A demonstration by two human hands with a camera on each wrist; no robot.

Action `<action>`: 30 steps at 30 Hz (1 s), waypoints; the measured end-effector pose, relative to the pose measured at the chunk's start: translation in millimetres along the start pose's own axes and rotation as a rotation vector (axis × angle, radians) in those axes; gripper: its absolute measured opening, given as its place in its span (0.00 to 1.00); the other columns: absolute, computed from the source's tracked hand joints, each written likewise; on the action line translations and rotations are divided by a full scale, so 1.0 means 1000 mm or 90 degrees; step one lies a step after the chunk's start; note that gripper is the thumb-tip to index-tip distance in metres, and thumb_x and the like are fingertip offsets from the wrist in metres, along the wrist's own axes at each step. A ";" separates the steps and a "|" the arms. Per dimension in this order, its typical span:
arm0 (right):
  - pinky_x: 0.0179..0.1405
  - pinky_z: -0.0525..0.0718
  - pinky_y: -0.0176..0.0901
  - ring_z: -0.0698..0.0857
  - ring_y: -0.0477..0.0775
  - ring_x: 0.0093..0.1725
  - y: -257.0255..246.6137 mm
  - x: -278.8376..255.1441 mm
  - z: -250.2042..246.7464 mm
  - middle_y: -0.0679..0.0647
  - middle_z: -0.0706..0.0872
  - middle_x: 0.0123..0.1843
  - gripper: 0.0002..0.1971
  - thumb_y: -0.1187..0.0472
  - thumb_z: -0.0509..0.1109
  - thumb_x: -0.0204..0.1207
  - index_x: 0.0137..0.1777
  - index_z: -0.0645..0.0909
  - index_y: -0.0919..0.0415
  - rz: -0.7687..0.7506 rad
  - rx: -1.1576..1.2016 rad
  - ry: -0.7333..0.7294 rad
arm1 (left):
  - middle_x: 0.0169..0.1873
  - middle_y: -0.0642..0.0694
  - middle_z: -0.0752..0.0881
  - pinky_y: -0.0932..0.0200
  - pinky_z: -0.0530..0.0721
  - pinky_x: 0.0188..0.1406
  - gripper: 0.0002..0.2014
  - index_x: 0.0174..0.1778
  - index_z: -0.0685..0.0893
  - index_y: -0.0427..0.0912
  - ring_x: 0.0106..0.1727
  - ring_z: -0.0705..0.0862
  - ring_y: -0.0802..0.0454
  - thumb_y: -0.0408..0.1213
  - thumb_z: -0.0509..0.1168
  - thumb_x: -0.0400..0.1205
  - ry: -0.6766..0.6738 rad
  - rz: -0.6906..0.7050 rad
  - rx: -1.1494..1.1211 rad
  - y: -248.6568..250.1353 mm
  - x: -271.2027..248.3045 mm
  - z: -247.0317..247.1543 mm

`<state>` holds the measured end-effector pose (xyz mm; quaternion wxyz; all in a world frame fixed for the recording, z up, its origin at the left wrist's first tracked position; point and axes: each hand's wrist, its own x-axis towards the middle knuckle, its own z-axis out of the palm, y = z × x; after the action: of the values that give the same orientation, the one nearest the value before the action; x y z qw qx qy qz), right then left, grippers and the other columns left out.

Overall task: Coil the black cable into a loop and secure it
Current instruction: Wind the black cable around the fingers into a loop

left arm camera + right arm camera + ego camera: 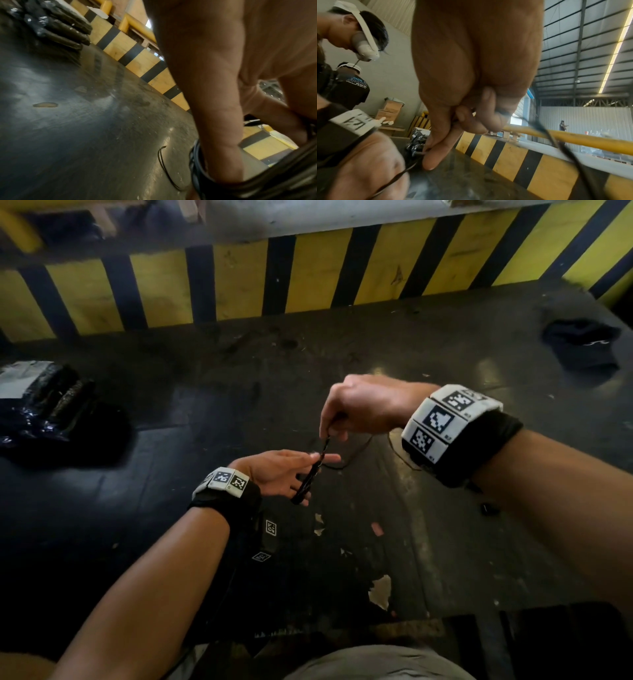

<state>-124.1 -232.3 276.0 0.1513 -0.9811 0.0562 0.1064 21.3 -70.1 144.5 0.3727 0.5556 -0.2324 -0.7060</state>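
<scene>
Fingers of right hand pinch black cable at frame centre; left hand lies released under the coil. We shd keep tension w/ each wrap.

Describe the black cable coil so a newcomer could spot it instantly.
Start at the yellow-and-black striped barrier, then drop to the dark worktable in front of it. Above its middle, the left hand carries a thin black cable coil around its fingers while the right hand pinches the strand; the other dark bundles lie untouched at the table edges.
</scene>
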 end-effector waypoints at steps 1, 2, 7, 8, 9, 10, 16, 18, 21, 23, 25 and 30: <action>0.41 0.85 0.41 0.88 0.39 0.42 -0.001 0.001 -0.007 0.40 0.92 0.41 0.10 0.57 0.71 0.81 0.51 0.91 0.40 0.004 -0.014 0.019 | 0.81 0.45 0.66 0.32 0.80 0.70 0.18 0.71 0.84 0.63 0.77 0.70 0.23 0.52 0.61 0.86 -0.013 -0.011 0.010 0.000 0.000 0.002; 0.41 0.85 0.40 0.88 0.40 0.43 -0.002 0.002 -0.013 0.40 0.92 0.42 0.10 0.57 0.71 0.82 0.51 0.91 0.40 0.007 -0.029 0.037 | 0.84 0.43 0.62 0.30 0.78 0.72 0.19 0.73 0.83 0.63 0.78 0.68 0.22 0.53 0.62 0.85 -0.026 -0.015 0.008 -0.001 0.000 0.004; 0.46 0.87 0.46 0.88 0.44 0.46 0.003 0.009 -0.016 0.40 0.91 0.43 0.10 0.56 0.70 0.82 0.51 0.91 0.39 0.028 -0.041 0.079 | 0.88 0.42 0.58 0.25 0.70 0.77 0.31 0.75 0.81 0.64 0.80 0.66 0.19 0.60 0.75 0.75 -0.088 0.016 -0.029 -0.004 -0.004 0.012; 0.45 0.86 0.46 0.88 0.44 0.46 0.005 0.011 -0.014 0.39 0.91 0.43 0.10 0.55 0.70 0.82 0.51 0.91 0.39 0.032 -0.035 0.086 | 0.88 0.42 0.58 0.24 0.69 0.77 0.32 0.76 0.80 0.64 0.79 0.67 0.20 0.60 0.75 0.74 -0.095 0.022 -0.037 -0.003 -0.006 0.014; 0.45 0.86 0.45 0.88 0.43 0.47 0.008 0.013 -0.012 0.39 0.91 0.42 0.09 0.55 0.71 0.82 0.51 0.91 0.39 0.034 -0.028 0.092 | 0.88 0.42 0.59 0.24 0.68 0.77 0.32 0.77 0.79 0.63 0.79 0.69 0.20 0.59 0.75 0.75 -0.102 0.031 -0.049 -0.003 -0.007 0.015; 0.46 0.86 0.46 0.89 0.43 0.48 0.010 0.014 -0.010 0.39 0.91 0.43 0.09 0.55 0.71 0.82 0.51 0.91 0.39 0.036 -0.019 0.097 | 0.88 0.41 0.59 0.23 0.68 0.77 0.32 0.78 0.78 0.63 0.78 0.70 0.20 0.59 0.75 0.75 -0.105 0.041 -0.064 -0.003 -0.008 0.016; 0.54 0.90 0.52 0.89 0.40 0.48 0.024 0.022 0.002 0.37 0.92 0.42 0.09 0.57 0.73 0.81 0.52 0.91 0.40 0.040 0.061 0.109 | 0.84 0.35 0.67 0.23 0.68 0.76 0.32 0.80 0.77 0.58 0.74 0.75 0.21 0.55 0.73 0.79 -0.122 0.080 -0.162 -0.010 -0.012 0.016; 0.55 0.90 0.54 0.90 0.41 0.48 0.026 0.027 0.008 0.37 0.92 0.42 0.09 0.56 0.73 0.81 0.51 0.92 0.40 0.044 0.084 0.117 | 0.83 0.34 0.71 0.23 0.68 0.76 0.30 0.79 0.78 0.57 0.72 0.75 0.21 0.54 0.71 0.80 -0.128 0.087 -0.180 -0.013 -0.012 0.016; 0.55 0.90 0.56 0.90 0.42 0.47 0.029 0.032 0.016 0.39 0.93 0.41 0.09 0.56 0.74 0.80 0.49 0.92 0.39 0.047 0.123 0.132 | 0.83 0.32 0.70 0.21 0.64 0.77 0.26 0.81 0.75 0.59 0.74 0.73 0.19 0.54 0.61 0.85 -0.133 0.103 -0.185 -0.015 -0.011 0.016; 0.55 0.90 0.57 0.90 0.43 0.48 0.030 0.035 0.020 0.39 0.93 0.41 0.09 0.57 0.74 0.80 0.49 0.92 0.40 0.047 0.135 0.132 | 0.83 0.30 0.68 0.21 0.65 0.77 0.25 0.82 0.73 0.59 0.76 0.69 0.17 0.54 0.56 0.87 -0.135 0.114 -0.196 -0.015 -0.011 0.017; 0.56 0.90 0.57 0.90 0.44 0.49 0.032 0.038 0.023 0.41 0.93 0.43 0.09 0.58 0.74 0.80 0.50 0.92 0.42 0.049 0.144 0.133 | 0.83 0.28 0.67 0.22 0.68 0.75 0.25 0.82 0.73 0.60 0.76 0.68 0.16 0.54 0.53 0.88 -0.142 0.126 -0.216 -0.016 -0.011 0.016; 0.52 0.86 0.35 0.91 0.45 0.52 0.036 0.043 0.029 0.45 0.95 0.47 0.09 0.60 0.74 0.81 0.53 0.94 0.46 0.044 0.189 0.144 | 0.84 0.25 0.62 0.24 0.70 0.74 0.24 0.81 0.73 0.61 0.76 0.65 0.11 0.55 0.46 0.90 -0.157 0.146 -0.252 -0.015 -0.011 0.020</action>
<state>-93.4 -260.8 229.0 0.2838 -0.9511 0.1214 -0.0089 -1.3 -54.3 145.2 0.5210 0.3516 -0.1946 -0.7530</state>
